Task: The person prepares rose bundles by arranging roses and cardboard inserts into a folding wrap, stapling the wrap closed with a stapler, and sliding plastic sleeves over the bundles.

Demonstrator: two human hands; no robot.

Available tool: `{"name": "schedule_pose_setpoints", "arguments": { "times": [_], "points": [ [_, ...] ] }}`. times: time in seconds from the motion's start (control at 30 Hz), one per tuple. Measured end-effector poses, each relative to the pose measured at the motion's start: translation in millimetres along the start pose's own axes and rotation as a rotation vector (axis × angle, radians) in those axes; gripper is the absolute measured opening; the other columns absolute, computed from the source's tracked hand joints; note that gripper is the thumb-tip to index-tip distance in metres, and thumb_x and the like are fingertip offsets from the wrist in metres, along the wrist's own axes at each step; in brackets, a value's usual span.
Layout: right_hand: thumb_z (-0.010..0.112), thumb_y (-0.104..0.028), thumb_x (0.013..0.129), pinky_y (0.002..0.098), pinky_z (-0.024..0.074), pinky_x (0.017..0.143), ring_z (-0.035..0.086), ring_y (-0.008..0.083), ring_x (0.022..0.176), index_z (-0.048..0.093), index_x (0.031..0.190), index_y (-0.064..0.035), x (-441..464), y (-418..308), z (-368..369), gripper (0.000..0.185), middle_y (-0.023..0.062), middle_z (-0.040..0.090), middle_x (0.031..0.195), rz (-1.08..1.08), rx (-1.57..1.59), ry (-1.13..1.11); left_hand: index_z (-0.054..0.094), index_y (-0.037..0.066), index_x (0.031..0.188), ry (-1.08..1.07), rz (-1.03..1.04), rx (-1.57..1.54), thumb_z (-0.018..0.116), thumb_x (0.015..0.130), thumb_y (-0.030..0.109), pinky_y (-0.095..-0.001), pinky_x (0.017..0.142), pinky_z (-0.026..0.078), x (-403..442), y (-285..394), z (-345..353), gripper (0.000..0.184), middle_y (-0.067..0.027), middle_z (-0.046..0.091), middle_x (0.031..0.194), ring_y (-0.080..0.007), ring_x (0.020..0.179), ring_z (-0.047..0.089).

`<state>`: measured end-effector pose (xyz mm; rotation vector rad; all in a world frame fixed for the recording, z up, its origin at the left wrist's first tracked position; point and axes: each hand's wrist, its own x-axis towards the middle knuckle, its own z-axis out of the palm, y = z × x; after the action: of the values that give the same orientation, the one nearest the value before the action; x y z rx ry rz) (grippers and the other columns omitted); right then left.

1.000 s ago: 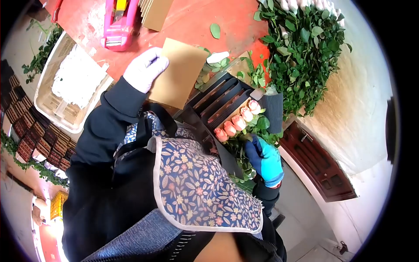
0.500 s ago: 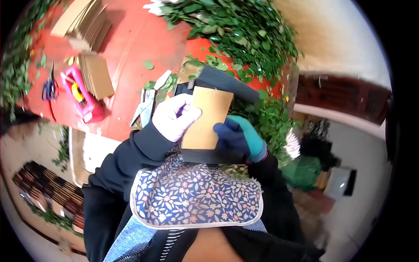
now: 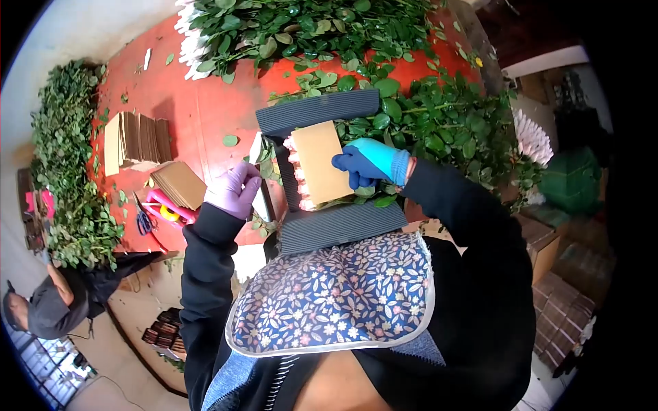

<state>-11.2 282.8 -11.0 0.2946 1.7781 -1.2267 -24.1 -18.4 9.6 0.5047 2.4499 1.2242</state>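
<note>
A tan cardboard sheet (image 3: pixel 322 163) lies over a row of pink roses (image 3: pixel 297 179), whose heads show along its left edge, between two black ribbed flaps (image 3: pixel 343 226) of a holder. My right hand (image 3: pixel 373 164), in a blue and teal glove, rests on the card's right edge with its fingers bent and closed together. Left of the holder is my left hand (image 3: pixel 235 190), in a pale purple glove, its fingers curled together beside a white-edged panel (image 3: pixel 261 198); whatever they might hold is hidden.
Leafy stems (image 3: pixel 439 130) spread right of the holder, and more bunches (image 3: pixel 288 31) lie behind. Cardboard stacks (image 3: pixel 140 140), scissors (image 3: pixel 143 218) and a pink tape dispenser (image 3: pixel 164 209) are on the red table (image 3: pixel 212 109). A person (image 3: pixel 55 301) is at the lower left.
The view has swung round. The card, earlier in my left hand, now lies over the roses under my right hand. My left hand has let go and moved left.
</note>
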Motion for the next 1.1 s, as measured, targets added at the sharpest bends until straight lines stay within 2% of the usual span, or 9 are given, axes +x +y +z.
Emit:
{"name": "schedule_pose_setpoints", "arguments": {
  "times": [0.27,0.47,0.53,0.63,0.73,0.8,0.93,1.0,1.1],
  "points": [
    [0.051,-0.033,0.097,0.0308,0.043,0.043,0.054,0.0145,0.048,0.065,0.092,0.0039,-2,-4,-4,0.04,0.0105,0.068,0.07,-0.138,-0.032,-0.107,0.057,0.003,0.097,-0.196,0.037,0.338,0.058,0.092,0.014,-0.0307,0.066,0.048,15,-3,3,0.013,-0.0105,0.06,0.076,-0.0179,0.069,0.06],
    [0.057,-0.031,0.096,0.029,0.0467,0.05,0.058,0.0154,0.052,0.06,0.099,-0.0007,-27,-18,40,0.031,0.0092,0.065,0.067,-0.192,0.176,-0.032,0.046,0.001,0.132,-0.097,-0.14,-1.097,0.051,0.099,0.032,-0.0321,0.095,0.047,-7,-43,51,0.046,-0.0098,0.055,0.126,-0.018,0.112,0.057],
    [0.056,-0.033,0.096,0.0298,0.0478,0.054,0.059,0.0156,0.053,0.06,0.1,-0.0012,-41,-31,43,0.032,0.008,0.066,0.07,-0.27,-0.151,-0.068,0.042,0.0,0.14,0.055,-0.025,-0.996,0.053,0.098,0.021,-0.0351,0.103,0.041,-8,-13,59,0.048,-0.0109,0.053,0.134,-0.0218,0.121,0.053],
    [0.054,-0.034,0.095,0.0306,0.049,0.057,0.062,0.0158,0.057,0.063,0.098,-0.0024,-40,-22,36,0.033,0.0081,0.069,0.075,-0.601,0.084,-0.09,0.057,0.0,0.123,0.326,-0.122,-1.013,0.055,0.097,0.014,-0.0323,0.093,0.048,-14,-34,43,0.029,-0.0074,0.064,0.113,-0.0171,0.101,0.061],
    [0.06,-0.04,0.09,0.0294,0.051,0.063,0.065,0.0165,0.065,0.069,0.107,-0.0094,-60,-37,25,0.037,0.0088,0.07,0.08,-0.338,-0.118,0.091,0.057,-0.001,0.12,0.346,-0.098,-1.08,0.056,0.096,0.012,-0.0331,0.09,0.05,-10,-46,19,0.027,-0.009,0.065,0.111,-0.0187,0.099,0.064],
    [0.062,-0.044,0.088,0.0308,0.0509,0.063,0.064,0.0183,0.064,0.068,0.104,-0.0076,-41,-22,25,0.041,0.01,0.069,0.078,-0.687,-0.283,0.278,0.057,0.0,0.12,0.275,-0.13,-1.012,0.057,0.096,0.013,-0.0312,0.086,0.051,-10,-27,30,0.028,-0.0077,0.065,0.11,-0.0163,0.096,0.063],
    [0.062,-0.04,0.091,0.0302,0.0445,0.052,0.055,0.0137,0.053,0.065,0.091,-0.0008,-33,-21,28,0.04,0.0088,0.062,0.065,-0.211,0.087,0.049,0.058,0.0,0.119,0.134,-0.066,-0.868,0.06,0.094,0.012,-0.0284,0.083,0.05,11,5,69,0.028,-0.0057,0.065,0.105,-0.0121,0.092,0.061],
    [0.061,-0.037,0.092,0.029,0.0421,0.048,0.053,0.0126,0.049,0.063,0.088,0.0008,-13,-4,15,0.038,0.0084,0.062,0.064,-0.118,0.067,0.057,0.061,0.002,0.108,-0.074,-0.33,-0.647,0.059,0.097,0.02,-0.0227,0.074,0.05,26,-14,61,0.021,0.0002,0.062,0.087,-0.0084,0.081,0.06],
    [0.056,-0.039,0.095,0.0314,0.041,0.044,0.051,0.0143,0.047,0.063,0.088,0.0011,10,8,9,0.041,0.0093,0.065,0.065,-0.098,0.07,0.049,0.06,0.004,0.097,-0.136,-0.037,-0.252,0.055,0.099,0.026,-0.0213,0.064,0.045,34,-29,36,0.023,0.0009,0.058,0.078,-0.0063,0.07,0.053]
  ]
}}
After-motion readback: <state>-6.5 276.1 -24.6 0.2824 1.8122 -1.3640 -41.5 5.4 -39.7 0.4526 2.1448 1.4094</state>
